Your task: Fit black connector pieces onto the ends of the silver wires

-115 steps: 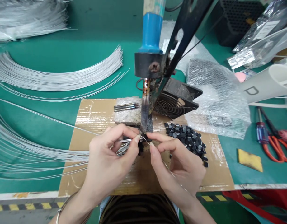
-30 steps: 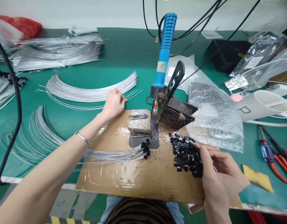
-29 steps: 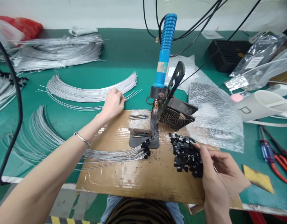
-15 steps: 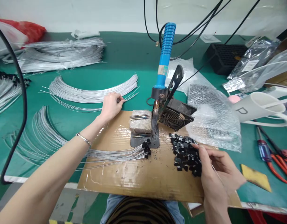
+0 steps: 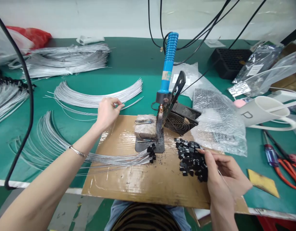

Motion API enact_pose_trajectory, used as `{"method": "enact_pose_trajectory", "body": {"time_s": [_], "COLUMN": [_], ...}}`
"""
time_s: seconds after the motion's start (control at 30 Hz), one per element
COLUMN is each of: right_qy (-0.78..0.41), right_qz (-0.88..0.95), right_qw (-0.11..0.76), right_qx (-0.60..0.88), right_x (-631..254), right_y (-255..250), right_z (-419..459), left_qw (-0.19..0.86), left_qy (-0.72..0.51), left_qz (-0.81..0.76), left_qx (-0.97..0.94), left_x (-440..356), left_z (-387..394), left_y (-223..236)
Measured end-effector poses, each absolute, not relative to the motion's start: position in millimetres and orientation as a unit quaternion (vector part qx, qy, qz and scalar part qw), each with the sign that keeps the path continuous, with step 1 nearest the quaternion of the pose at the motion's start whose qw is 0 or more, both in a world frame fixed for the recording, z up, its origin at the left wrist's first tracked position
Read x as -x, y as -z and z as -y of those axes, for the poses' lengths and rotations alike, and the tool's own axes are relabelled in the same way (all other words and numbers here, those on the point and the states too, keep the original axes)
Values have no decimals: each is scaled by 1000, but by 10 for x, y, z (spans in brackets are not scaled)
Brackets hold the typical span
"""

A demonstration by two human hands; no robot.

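Note:
My left hand [image 5: 109, 110] is closed in a pinch at the front edge of a curved bundle of white wires [image 5: 90, 100]. A single white wire [image 5: 133, 102] runs out to the right from its fingertips. My right hand [image 5: 226, 175] is closed around a thin silvery wire [image 5: 220, 173], whose end points at a pile of small black connectors [image 5: 191, 158]. Between the hands stands a blue-handled soldering iron [image 5: 170, 54], held upright, tip down, over a wrapped block [image 5: 145, 126]. White wires with black connectors [image 5: 151, 153] on their ends lie on the cardboard [image 5: 128, 189].
A small fan [image 5: 180, 120] stands behind the iron's right side. Bubble wrap [image 5: 217, 122], a white mug [image 5: 261, 110], a screwdriver [image 5: 270, 155], orange-handled pliers [image 5: 286, 175] and a yellow sponge [image 5: 263, 182] lie to the right. A black cable [image 5: 29, 96] hangs at left.
My left hand has moved left and slightly down along the wire bundle, pinching near one wire's right part. My right hand stays beside the black connectors. The view has shifted slightly.

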State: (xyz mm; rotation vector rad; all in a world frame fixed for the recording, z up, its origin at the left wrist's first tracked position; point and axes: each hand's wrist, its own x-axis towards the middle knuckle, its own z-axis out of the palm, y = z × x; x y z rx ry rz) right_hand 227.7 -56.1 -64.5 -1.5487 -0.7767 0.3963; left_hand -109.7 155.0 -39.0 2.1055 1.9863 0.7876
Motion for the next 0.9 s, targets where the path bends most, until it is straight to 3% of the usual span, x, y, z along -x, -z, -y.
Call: {"method": "enact_pose_trajectory", "body": {"time_s": [0.3,0.9], "right_qy": [-174,-164], "right_qz": [340,344], "right_qw": [637,632], "right_qx": [670,675], "right_x": [-2273,-2265], "right_y": [687,679], "right_z": [564,564], "left_qw": [26,104], "left_qy": [-168,-248], "left_qz": [-647,-668], "left_qx": [-743,-694], "left_x": [1226,1211], "left_z": [-1525,-1628], "left_y": [652,568]}}
